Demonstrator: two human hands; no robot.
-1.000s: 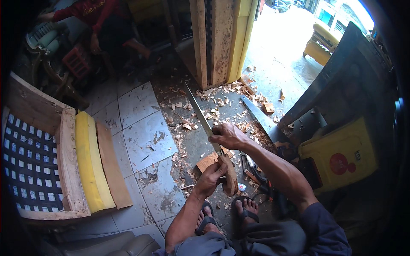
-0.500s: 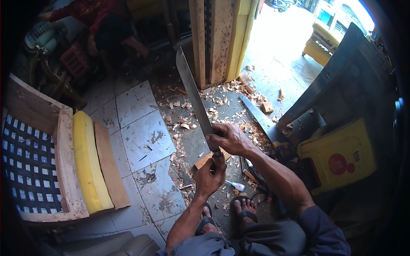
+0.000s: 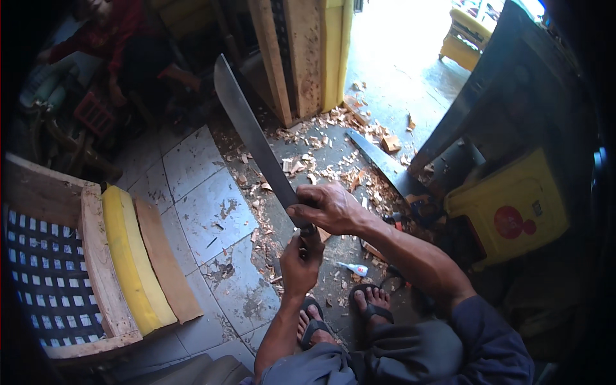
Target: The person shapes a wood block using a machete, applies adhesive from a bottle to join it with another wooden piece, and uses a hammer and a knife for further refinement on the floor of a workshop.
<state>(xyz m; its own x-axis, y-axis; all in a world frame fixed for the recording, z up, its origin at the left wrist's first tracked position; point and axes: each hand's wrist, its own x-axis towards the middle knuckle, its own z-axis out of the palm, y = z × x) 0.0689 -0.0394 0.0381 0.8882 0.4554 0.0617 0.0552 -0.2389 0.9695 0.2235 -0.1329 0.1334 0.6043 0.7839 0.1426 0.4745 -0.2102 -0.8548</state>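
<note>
Over my remote feed, I saw the left hand (image 3: pixel 299 266) closed round the brown handle (image 3: pixel 312 237) of the machete (image 3: pixel 258 142), left of the floor saw (image 3: pixel 378 160). The right hand (image 3: pixel 333 208), on that saw's near side, pinched the base of the blade (image 3: pixel 278 176), thumb against its flat. The blade slanted away, long and dull grey, its end curved.

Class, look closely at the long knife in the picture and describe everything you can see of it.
The long knife has a broad, flat, grey blade that looks metal, with a curved end. A dark collar joins it to a brownish handle, mostly hidden. It is held slanted above the floor, tip pointing forward and to the left. The left hand grips the handle; the right hand grasps the blade just beyond the collar.
</note>
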